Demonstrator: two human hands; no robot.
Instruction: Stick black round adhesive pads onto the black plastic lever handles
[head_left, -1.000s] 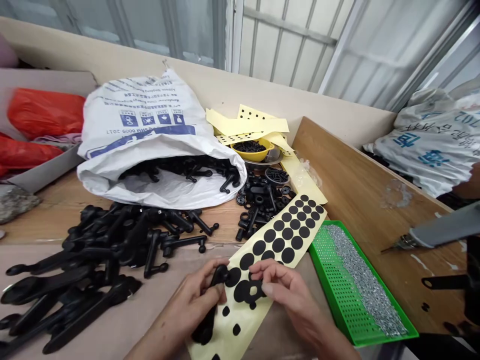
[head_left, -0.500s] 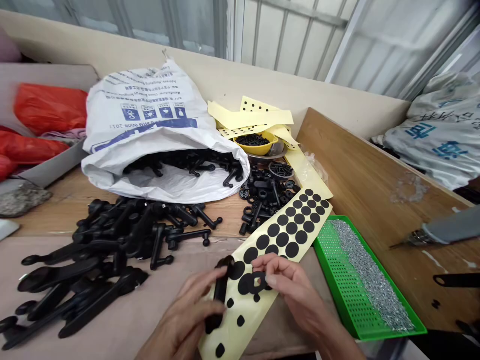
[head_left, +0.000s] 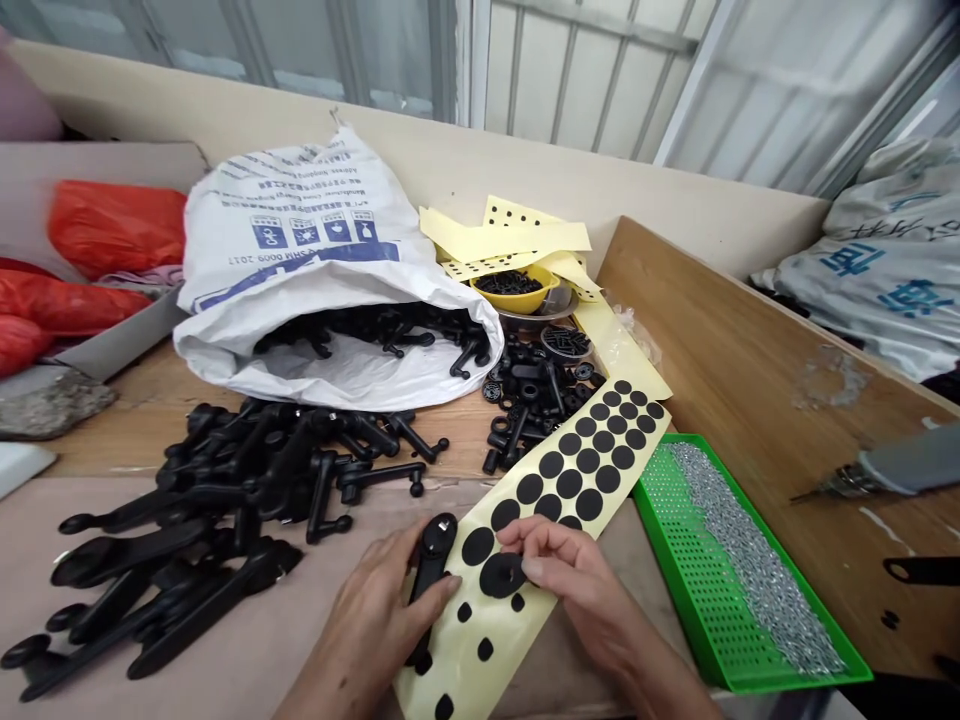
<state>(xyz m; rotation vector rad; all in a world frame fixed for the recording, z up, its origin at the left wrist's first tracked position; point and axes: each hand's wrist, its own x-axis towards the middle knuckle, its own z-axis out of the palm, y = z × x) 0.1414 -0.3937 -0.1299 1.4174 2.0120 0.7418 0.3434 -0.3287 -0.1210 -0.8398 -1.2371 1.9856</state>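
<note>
My left hand (head_left: 382, 595) is closed around a black crank handle (head_left: 431, 565), its round end with a small metal square hole pointing up and away. Beneath both hands lies a yellow backing sheet (head_left: 536, 595) bearing rows of black round stickers (head_left: 568, 484) and some small black dots. Between the thumb and fingers of my right hand (head_left: 574, 570) is the edge of a black ring-shaped sticker (head_left: 504, 576), just above the sheet. Whether the ring still touches the sheet I cannot tell.
A pile of black crank handles (head_left: 262, 460) lies left, before a white sack (head_left: 300, 320) holding more. A green tray (head_left: 694, 600) of small metal parts stands right. Behind are a yellow bowl (head_left: 540, 300) and loose black parts (head_left: 532, 385). An electric screwdriver (head_left: 900, 462) lies far right.
The crank handle in my left hand has turned so its round end faces up. The ring sticker in my right hand has shifted slightly left. The view has moved a little.
</note>
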